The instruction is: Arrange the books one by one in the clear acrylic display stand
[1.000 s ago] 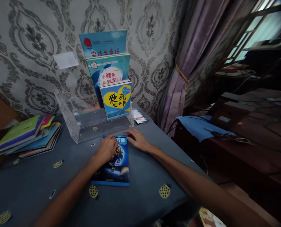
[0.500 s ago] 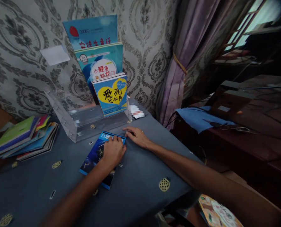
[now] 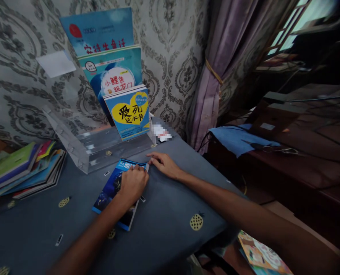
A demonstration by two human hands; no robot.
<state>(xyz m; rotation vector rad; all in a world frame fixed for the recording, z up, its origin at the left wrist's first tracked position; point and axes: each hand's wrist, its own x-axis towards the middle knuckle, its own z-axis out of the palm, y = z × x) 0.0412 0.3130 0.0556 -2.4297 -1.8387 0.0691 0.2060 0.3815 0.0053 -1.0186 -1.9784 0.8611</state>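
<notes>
A dark blue book point(image 3: 110, 188) with a space picture lies slanted on the grey-blue tablecloth point(image 3: 164, 225). My left hand point(image 3: 132, 183) rests on the book's right half with fingers curled over its edge. My right hand point(image 3: 164, 165) lies flat on the cloth right beside the book's top right corner, fingertips touching that corner. Just behind stands a clear acrylic rack point(image 3: 95, 147) with three books upright in steps: a yellow-heart book point(image 3: 128, 112) in front, a teal one point(image 3: 112, 74) behind it, a light blue one point(image 3: 98, 30) at the back.
A stack of colourful books point(image 3: 23, 170) lies at the table's left. Patterned wallpaper backs the rack, with a purple curtain point(image 3: 216, 76) to the right. A dark wooden desk with a blue cloth point(image 3: 238, 139) stands on the right. A picture book point(image 3: 261, 254) lies on the floor.
The dark blue book has turned from straight to slanted, its bottom swung left. My left hand shifted right onto its right edge. The view moved a little leftward and down.
</notes>
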